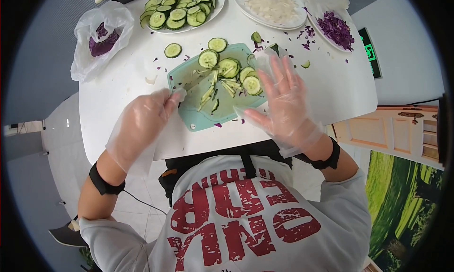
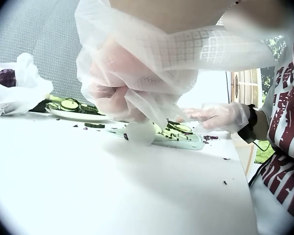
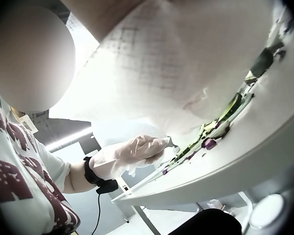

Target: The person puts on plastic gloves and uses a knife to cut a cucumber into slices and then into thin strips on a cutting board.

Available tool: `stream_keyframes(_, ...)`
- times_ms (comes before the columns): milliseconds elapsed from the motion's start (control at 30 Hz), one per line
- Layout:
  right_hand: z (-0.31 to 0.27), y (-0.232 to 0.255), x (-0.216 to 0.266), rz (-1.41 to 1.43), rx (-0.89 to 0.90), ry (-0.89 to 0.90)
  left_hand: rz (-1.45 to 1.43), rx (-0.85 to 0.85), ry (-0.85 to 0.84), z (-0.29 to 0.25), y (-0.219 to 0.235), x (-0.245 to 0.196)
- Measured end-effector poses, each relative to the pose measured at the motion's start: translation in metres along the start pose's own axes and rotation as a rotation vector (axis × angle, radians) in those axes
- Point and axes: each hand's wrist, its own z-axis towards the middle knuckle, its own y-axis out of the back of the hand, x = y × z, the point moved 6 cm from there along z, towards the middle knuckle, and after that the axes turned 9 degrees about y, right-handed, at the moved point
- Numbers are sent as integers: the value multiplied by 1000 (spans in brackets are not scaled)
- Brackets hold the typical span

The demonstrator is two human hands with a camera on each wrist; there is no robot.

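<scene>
Both hands wear clear plastic gloves. My left hand [image 1: 142, 120] is at the left side of the green cutting board [image 1: 198, 118], its fingers curled round what looks like a knife [image 1: 195, 83]; its blade is thin and hard to make out over the board. My right hand [image 1: 288, 99] lies over the board's right edge with fingers spread, beside round cucumber slices [image 1: 252, 85]. Cut cucumber strips [image 1: 206, 98] lie mid-board between the hands. In the left wrist view, the left hand's glove [image 2: 137, 73] covers much of the work.
Behind the board stand a plate of cucumber slices [image 1: 176, 14], a plate of pale slices [image 1: 274, 7] and a plate of shredded purple cabbage [image 1: 335, 30]. A plastic bag [image 1: 120, 23] at the left holds purple cabbage. A loose cucumber slice [image 1: 173, 50] and cabbage scraps lie on the white table [image 1: 113, 87].
</scene>
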Motion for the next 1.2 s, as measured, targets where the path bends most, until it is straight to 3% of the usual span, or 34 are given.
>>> stream_keyframes(167,3,3,1,-12,60,21,31,74,57,-20,1,9)
stream_keyframes(367,10,4,10,7,144,63,78,101,-7,-31,6,7)
stream_keyframes(433,14,0,12,1,160,74,72,43,55,-24,10,9)
stream_keyframes(533,17,-4,16,2,165,90,75,-40,7,-12,8,4)
stream_keyframes(967,15,2,29,94,207,105,107,39,-42,-20,7,4)
stream_keyframes(1067,16,3,27,44,171,109,129,-18,19,-14,10,4)
stream_keyframes(1200,19,0,32,65,226,92,166,-81,-70,-8,9,-7)
